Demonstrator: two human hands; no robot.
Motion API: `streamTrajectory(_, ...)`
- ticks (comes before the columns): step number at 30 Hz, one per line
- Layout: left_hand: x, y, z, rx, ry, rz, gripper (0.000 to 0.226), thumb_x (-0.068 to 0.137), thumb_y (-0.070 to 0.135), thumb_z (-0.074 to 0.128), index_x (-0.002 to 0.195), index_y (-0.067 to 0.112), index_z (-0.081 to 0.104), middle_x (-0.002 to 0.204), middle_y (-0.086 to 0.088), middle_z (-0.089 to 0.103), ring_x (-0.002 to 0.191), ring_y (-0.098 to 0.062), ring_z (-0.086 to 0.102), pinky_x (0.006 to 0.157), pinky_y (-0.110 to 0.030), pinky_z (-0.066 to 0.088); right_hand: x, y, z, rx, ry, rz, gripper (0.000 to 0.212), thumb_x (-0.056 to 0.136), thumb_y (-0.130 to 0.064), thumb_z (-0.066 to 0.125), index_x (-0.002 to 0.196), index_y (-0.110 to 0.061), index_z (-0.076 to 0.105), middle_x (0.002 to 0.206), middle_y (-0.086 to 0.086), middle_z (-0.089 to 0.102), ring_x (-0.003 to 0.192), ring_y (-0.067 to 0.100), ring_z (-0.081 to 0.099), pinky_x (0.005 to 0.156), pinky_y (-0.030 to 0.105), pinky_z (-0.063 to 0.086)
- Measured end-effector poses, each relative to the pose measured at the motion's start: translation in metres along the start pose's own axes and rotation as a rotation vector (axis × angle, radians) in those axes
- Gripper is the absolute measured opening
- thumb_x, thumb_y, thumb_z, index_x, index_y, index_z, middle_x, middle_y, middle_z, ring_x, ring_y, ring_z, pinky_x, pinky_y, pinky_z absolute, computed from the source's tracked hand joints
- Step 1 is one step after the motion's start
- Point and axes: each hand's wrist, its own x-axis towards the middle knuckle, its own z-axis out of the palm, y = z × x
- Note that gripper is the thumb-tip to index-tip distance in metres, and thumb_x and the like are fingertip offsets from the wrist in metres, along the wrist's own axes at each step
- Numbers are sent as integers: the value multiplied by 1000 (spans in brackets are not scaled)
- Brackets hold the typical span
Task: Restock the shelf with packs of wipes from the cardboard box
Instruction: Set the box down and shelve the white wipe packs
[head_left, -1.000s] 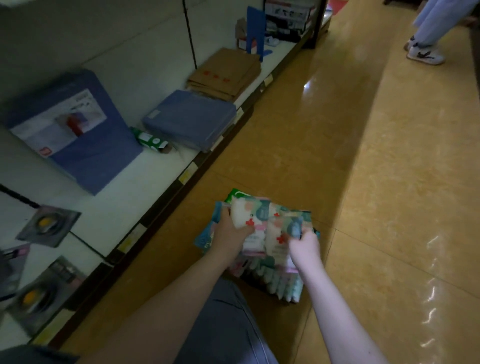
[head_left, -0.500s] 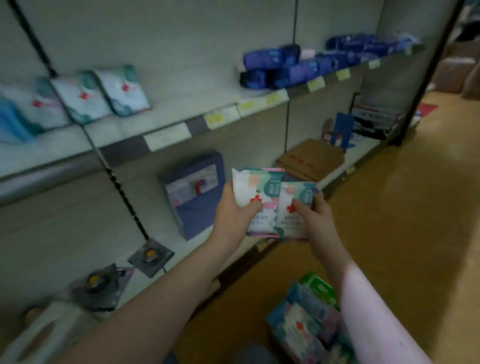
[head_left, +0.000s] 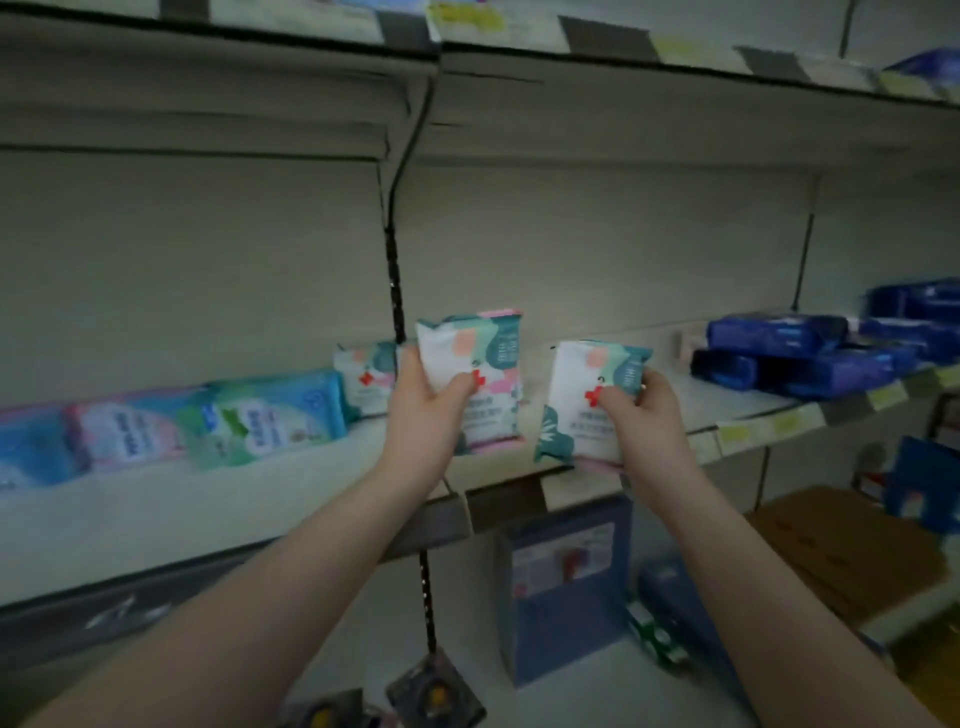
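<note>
Lifted to shelf (head_left: 270, 480) and spread apart: my left hand (head_left: 422, 415) curls fingers (head_left: 460, 388) round white-teal pack (head_left: 485, 349), red cross, pink edge; right hand (head_left: 644, 423) grips twin pack (head_left: 579, 376).

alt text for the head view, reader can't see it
The left hand holds one wipes pack and the right hand a second wipes pack, upright over a shelf. Pastel packs stand on it at left; dark blue packs lie at right.

We record left pack (head_left: 480, 376) and right pack (head_left: 584, 387): white-and-teal wipes, red crosses. Both are held upright, apart, above the shelf (head_left: 182, 512) front.
</note>
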Motion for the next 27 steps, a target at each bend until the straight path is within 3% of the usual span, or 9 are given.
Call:
streamTrajectory(4,55,-24,-48,225,78,22,34,77,14,67,104,23,48,92,1,63,86,-21,65,79,-40,55,43,22,53,-3,-67,-11,37,87,7,53,121,-1,42,98,9,59,70,13,59,46,21,53)
streamTrajectory(6,78,-34,-66,331,91,-2,33,71,19,67,92,31,45,86,-3,63,81,-27,64,75,-45,55,62,37,76,-35,-93,3,40,85,11,53,123,3,40,100,11,56,68,10,57,43,13,49)
streamTrajectory(9,109,-48,-88,513,97,-16,39,72,8,69,94,22,40,86,-10,57,77,-33,59,69,-49,50,87,56,110,-95,-158,36,41,85,9,56,122,1,41,103,13,56,72,16,58,52,21,54)
streamTrajectory(13,133,-58,-97,646,1,-37,50,74,6,70,110,22,39,87,0,50,65,-19,51,59,-31,44,113,69,140,-197,-244,50,45,82,10,60,121,-2,42,112,16,58,92,23,58,78,34,50)
streamTrajectory(16,147,-65,-95,787,-81,-23,44,77,8,65,114,21,45,93,1,53,57,-15,47,51,-25,35,129,73,150,-233,-278,54,49,81,11,60,124,-3,42,106,11,57,96,25,60,81,36,51)
streamTrajectory(19,161,-74,-96,802,-81,-54,38,77,6,64,107,20,45,81,-3,53,54,-16,44,48,-26,32,140,77,154,-286,-269,36,49,80,11,62,123,-5,45,106,11,60,95,25,61,79,34,52)
streamTrajectory(21,167,-79,-98,786,-63,-54,34,78,6,65,103,18,45,75,-4,52,58,-18,44,50,-28,33,143,79,156,-318,-271,20,48,79,11,64,121,-5,47,104,11,61,90,22,60,73,29,52)
streamTrajectory(24,174,-87,-102,818,-65,-61,30,79,14,67,100,20,46,91,-11,61,79,-27,54,70,-33,42,146,84,159,-390,-294,-1,52,76,7,69,122,-5,49,111,11,63,92,20,59,77,29,51)
streamTrajectory(27,177,-94,-106,1054,-93,-52,30,81,22,62,107,22,47,103,-4,61,102,-27,49,83,-34,32,146,86,161,-627,-266,-122,59,75,-5,75,127,-7,49,109,7,64,94,21,59,77,25,46)
